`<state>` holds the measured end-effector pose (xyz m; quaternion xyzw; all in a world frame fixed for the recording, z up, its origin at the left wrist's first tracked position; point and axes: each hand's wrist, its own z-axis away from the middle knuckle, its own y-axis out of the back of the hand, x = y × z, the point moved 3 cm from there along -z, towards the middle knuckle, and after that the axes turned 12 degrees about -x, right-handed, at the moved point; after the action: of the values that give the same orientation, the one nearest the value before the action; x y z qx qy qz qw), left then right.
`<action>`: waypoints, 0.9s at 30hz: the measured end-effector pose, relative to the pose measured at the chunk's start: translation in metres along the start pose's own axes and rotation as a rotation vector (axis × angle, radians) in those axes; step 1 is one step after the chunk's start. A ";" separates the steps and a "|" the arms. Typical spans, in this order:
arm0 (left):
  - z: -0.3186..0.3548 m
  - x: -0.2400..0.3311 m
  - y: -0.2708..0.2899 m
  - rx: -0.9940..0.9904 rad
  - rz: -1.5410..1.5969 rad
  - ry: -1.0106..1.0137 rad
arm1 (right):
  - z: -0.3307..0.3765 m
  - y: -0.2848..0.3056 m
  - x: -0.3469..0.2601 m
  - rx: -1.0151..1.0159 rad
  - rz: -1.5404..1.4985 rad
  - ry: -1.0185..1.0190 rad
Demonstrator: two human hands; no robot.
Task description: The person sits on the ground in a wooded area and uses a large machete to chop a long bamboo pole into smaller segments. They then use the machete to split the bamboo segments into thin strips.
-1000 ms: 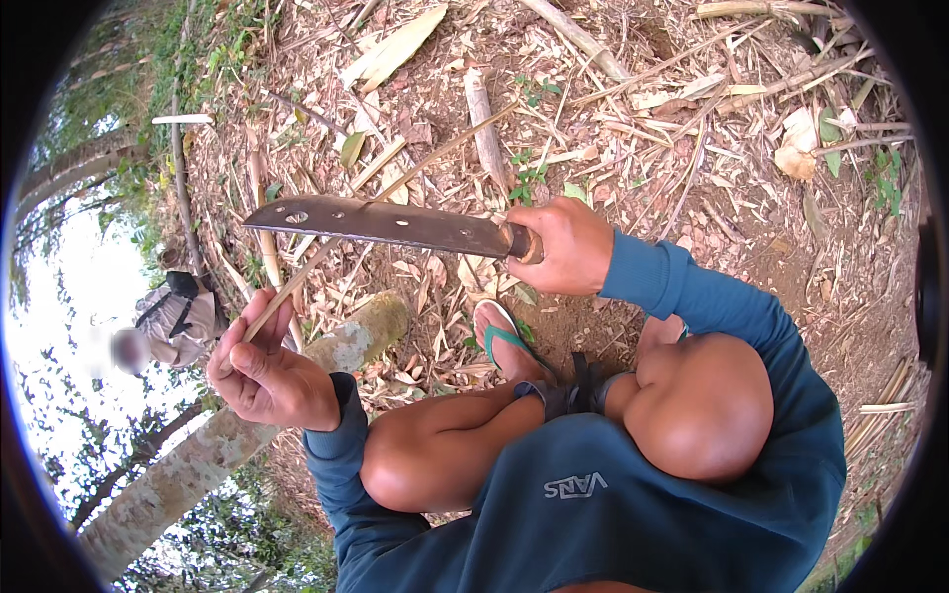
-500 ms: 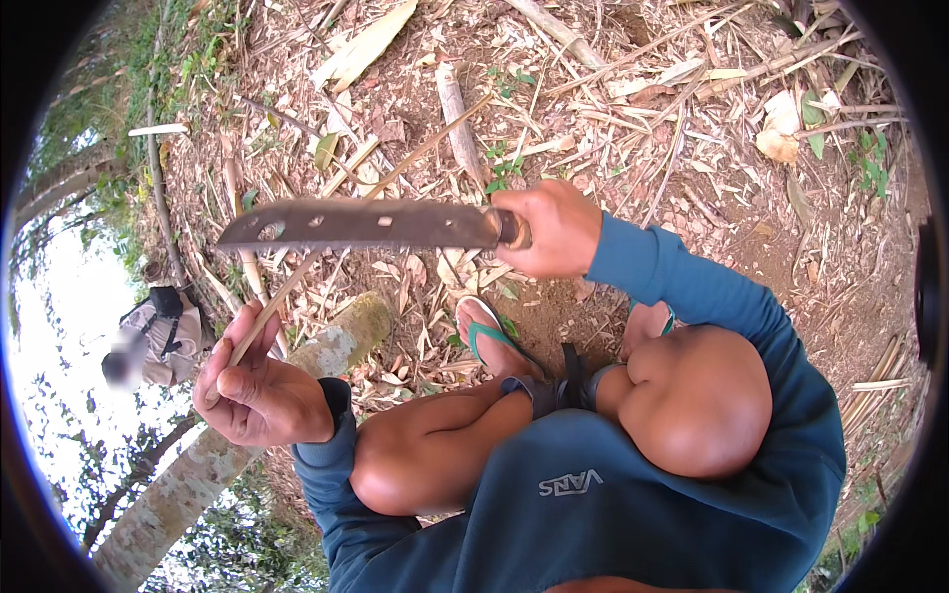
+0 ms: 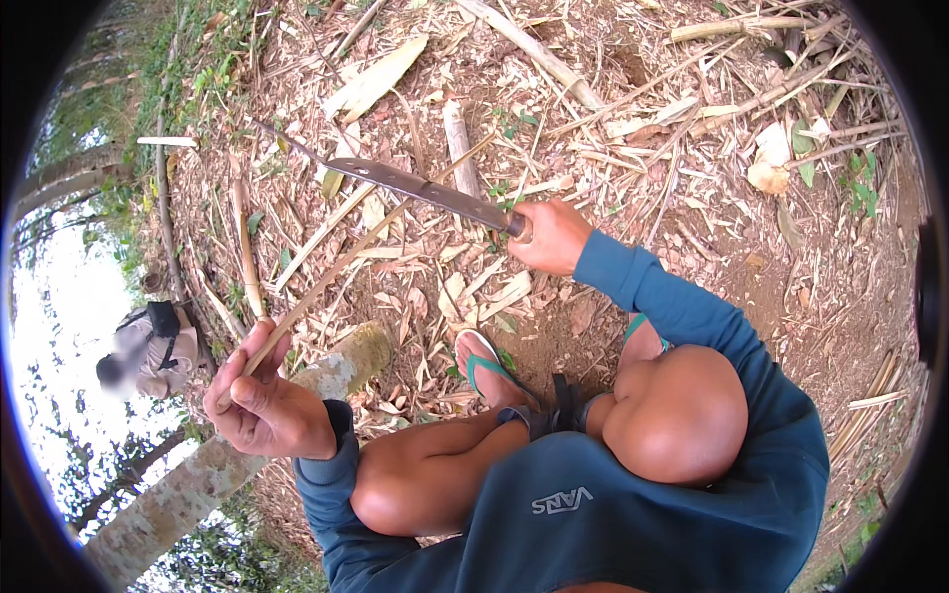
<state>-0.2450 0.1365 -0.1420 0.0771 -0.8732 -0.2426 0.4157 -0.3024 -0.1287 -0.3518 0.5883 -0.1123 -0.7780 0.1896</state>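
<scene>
— Since we have only the head view, where does the strip lie?

— Around ten o'clock from the centre, running from the left hand up between one and two.

— How is it held?

— The left hand is half curled at eight o'clock, thumb and fingers pinching the strip's near end. The right hand, between one and two, is closed tight on a machete by its handle.

— And the blade?

— It points from the right hand between nine and ten, crossing the strip toward the far end. I can't tell whether they touch.

— How would you work it well?

— I'd keep the edge at a low angle, with light, even strokes toward the far end, away from the pinching fingers. Held at one end only, the strip probably flexes, so gentle pressure seems best.

— Anything to mind?

— The left foot, at six o'clock, and the log, near eight. I'd keep the strokes clear of both.
</scene>
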 end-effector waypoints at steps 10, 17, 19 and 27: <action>-0.003 -0.010 0.009 0.089 0.041 0.006 | -0.012 -0.011 0.035 -0.090 0.068 -0.064; -0.006 -0.016 0.012 0.066 0.110 0.010 | -0.011 -0.014 0.021 -0.301 0.002 0.170; -0.007 -0.018 0.012 0.092 0.063 0.070 | -0.022 -0.003 0.033 -0.117 0.098 -0.074; -0.012 -0.023 0.018 0.149 0.066 0.117 | -0.027 -0.015 0.065 -0.249 0.089 -0.010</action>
<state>-0.2199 0.1553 -0.1430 0.0927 -0.8652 -0.1584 0.4667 -0.2946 -0.1414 -0.4220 0.5508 -0.0419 -0.7797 0.2949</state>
